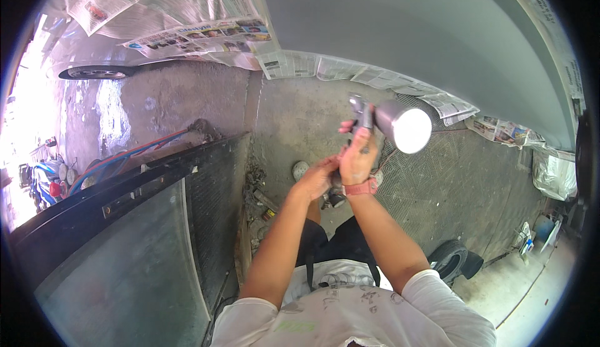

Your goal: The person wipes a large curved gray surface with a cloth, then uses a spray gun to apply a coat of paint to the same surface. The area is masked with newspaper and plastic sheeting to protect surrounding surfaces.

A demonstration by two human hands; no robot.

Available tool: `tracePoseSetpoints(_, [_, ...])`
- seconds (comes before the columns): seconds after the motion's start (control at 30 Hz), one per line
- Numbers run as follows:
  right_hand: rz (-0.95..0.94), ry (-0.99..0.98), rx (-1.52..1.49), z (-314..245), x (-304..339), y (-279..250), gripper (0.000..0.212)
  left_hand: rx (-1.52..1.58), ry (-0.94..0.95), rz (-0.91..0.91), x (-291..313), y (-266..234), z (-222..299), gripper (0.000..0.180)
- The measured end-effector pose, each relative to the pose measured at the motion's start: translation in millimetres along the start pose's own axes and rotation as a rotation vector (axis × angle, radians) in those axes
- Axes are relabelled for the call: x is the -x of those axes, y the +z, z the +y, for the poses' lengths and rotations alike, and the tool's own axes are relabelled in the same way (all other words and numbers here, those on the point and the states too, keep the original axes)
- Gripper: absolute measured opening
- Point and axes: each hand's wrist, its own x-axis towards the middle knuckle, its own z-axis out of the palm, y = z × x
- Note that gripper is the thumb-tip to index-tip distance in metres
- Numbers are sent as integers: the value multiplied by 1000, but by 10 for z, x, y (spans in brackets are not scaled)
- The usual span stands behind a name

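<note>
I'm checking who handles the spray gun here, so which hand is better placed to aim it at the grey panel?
The right hand, probably. Its grip is already around the spray gun, holding it raised near the grey panel. The left hand sits lower, under the gun's base, so it is better placed to steady.

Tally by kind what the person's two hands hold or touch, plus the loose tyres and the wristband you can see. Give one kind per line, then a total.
Spray gun with metal cup: 1, gripped by the right hand, with the left hand at its base
Red wristband: 1
Loose tyres on the floor: 1
Total: 3
</note>
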Motion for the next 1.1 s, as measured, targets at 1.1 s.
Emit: tracePoseSetpoints(1.1, [-230,-38,91,1094,-430,1122,57,-579,-289,800,1599,-1772,-1772,66])
